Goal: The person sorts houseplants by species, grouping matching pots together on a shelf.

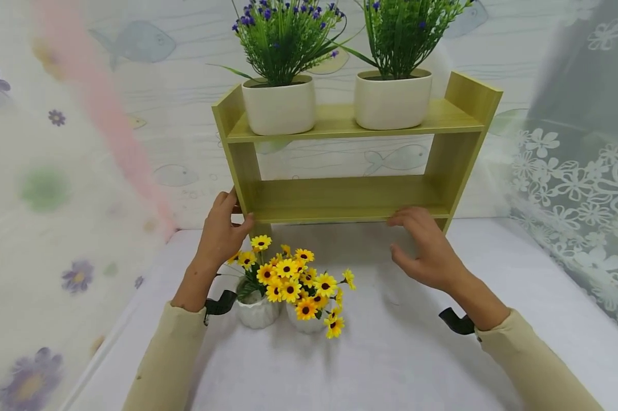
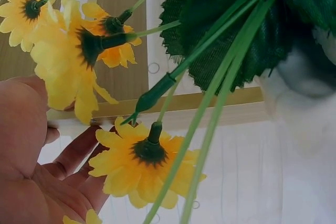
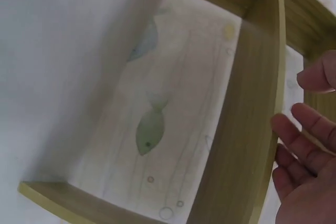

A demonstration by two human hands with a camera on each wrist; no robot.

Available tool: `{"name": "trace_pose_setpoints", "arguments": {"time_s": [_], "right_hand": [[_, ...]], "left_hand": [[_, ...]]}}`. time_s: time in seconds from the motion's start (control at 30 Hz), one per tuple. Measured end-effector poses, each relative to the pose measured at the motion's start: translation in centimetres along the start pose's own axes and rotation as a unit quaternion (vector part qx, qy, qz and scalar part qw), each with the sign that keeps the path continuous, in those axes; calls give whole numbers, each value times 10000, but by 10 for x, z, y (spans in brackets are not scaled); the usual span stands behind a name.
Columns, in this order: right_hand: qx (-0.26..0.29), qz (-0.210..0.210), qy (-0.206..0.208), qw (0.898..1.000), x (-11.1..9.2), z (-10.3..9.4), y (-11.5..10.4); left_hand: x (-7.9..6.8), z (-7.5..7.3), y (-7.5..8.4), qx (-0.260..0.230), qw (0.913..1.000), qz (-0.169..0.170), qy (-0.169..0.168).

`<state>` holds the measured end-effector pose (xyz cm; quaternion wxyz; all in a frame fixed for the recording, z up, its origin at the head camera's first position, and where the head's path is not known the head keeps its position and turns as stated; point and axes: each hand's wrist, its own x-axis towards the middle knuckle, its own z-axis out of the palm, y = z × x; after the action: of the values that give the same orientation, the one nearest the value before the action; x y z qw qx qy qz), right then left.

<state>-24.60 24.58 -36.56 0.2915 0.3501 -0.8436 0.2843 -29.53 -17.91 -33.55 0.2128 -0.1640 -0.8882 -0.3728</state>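
A two-tier wooden shelf [image 1: 352, 197] stands at the back of the white table. My left hand [image 1: 221, 231] grips its left side panel low down, thumb at the front edge and fingers on the outer side. In the left wrist view that hand [image 2: 63, 177] is partly behind yellow flowers [image 2: 144, 169]. Fingertips of my right hand [image 1: 427, 251] are right at the front edge of the lower board, thumb spread apart from them. The right wrist view has this hand [image 3: 310, 166] beside the board [image 3: 247, 119], fingers loosely bent, nothing held between them.
Two white planters, one on the left [image 1: 279, 107] and one on the right [image 1: 392, 101], stand on the top board with tall purple-flowered greenery. Below my left hand, two small white pots, left [image 1: 257, 313] and right [image 1: 309, 325], hold yellow flowers. A patterned curtain [image 1: 83, 200] hangs left.
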Motion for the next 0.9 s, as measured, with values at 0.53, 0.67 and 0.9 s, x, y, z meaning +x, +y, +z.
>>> {"name": "trace_pose_setpoints", "arguments": {"time_s": [0.53,0.67,0.9], "right_hand": [[1244,-179,-1780,9760,-9,35,3],[1465,234,-2522,9562,-15,43,3],[1555,574,-3125,9354,-26,61,-8]], "left_hand": [[-3,-4,-4,-80,9999,62,14],[-2,-4,-2,-57,10000,33,1],[0,-1,-1,-15,10000,32,-45]]}}
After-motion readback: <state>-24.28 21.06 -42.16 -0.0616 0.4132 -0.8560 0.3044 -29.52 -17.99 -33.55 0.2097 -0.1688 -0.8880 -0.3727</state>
